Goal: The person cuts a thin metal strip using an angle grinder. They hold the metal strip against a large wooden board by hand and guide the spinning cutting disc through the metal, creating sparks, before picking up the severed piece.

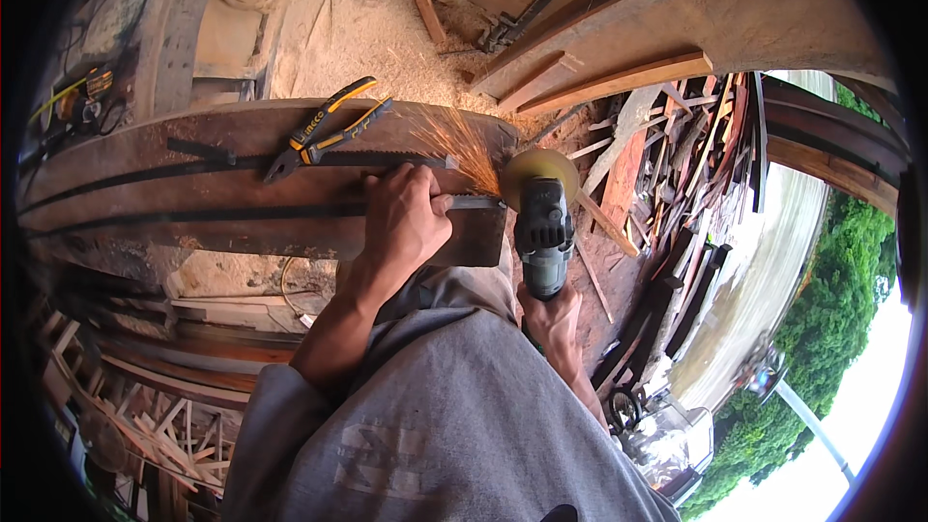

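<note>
My right hand (551,319) is wrapped around the body of an angle grinder (544,237), whose yellowish disc (537,174) is blurred by spin. Orange sparks (459,150) spray up and left from where the disc meets the end of a long dark metal strip (474,202). The strip looks finely toothed and lies along a brown wooden board (290,191). My left hand (406,217), fingers curled, grips the strip against the board, left of the disc. Beyond it, yellow-and-black pliers (324,130) lie with handles spread. A second dark strip (126,177) runs alongside.
A yellow-and-black tool (92,101) sits at the far left. Scrap wood strips (696,155) are heaped at the right. A large curved plank (696,24) crosses the far right. Sawdust (377,39) covers the ground ahead. Below the board at left are stacked timbers (193,372).
</note>
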Motion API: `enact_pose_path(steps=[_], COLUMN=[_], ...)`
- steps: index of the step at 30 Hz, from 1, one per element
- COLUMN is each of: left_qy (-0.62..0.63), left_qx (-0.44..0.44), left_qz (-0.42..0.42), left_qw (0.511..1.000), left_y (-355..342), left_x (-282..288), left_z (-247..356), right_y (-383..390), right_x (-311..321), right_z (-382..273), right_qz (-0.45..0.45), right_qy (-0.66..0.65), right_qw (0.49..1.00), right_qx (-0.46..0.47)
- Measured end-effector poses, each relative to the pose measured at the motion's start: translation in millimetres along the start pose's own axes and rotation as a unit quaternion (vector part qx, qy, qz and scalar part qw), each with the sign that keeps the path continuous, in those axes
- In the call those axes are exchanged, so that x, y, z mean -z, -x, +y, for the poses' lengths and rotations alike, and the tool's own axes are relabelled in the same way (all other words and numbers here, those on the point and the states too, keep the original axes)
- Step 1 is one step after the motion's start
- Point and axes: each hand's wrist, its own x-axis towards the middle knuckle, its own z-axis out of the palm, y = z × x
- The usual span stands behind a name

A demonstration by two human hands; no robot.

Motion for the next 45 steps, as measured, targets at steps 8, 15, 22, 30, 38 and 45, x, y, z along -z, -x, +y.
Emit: enact_pose_path(steps=[8,15,22,30,38,45], left_qy=[-0.003,0.006,-0.017,-0.015,-0.019,-0.013], left_qx=[0.0,0.003,0.004,0.004,0.0,0.006], left_qz=[0.002,0.012,-0.004,-0.003,0.006,-0.008], left_qw=[1.0,1.0,1.0,1.0,1.0,1.0], left_y=[0.9,1.1,-0.3,0.1,-0.1,0.1], left_x=[0.2,-0.4,-0.7,-1.2,0.1,-0.2], left_z=[-2.2,0.2,0.4,0.5,-0.1,-0.7], right_y=[-15.5,-12.7,-3.1,-0.4,0.1,-7.4], right_x=[-4.1,-3.1,0.0,5.6,-2.6,-8.4], right_z=[-7.9,-2.2,6.1,1.3,9.1,28.6], right_qz=[-0.002,-0.007,-0.002,-0.018,0.019,0.018], right_qy=[-0.018,-0.011,-0.004,-0.001,-0.039,-0.054], right_qw=[0.998,0.999,0.999,0.999,0.997,0.996], right_qx=[0.053,0.048,0.035,0.032,0.071,0.063])
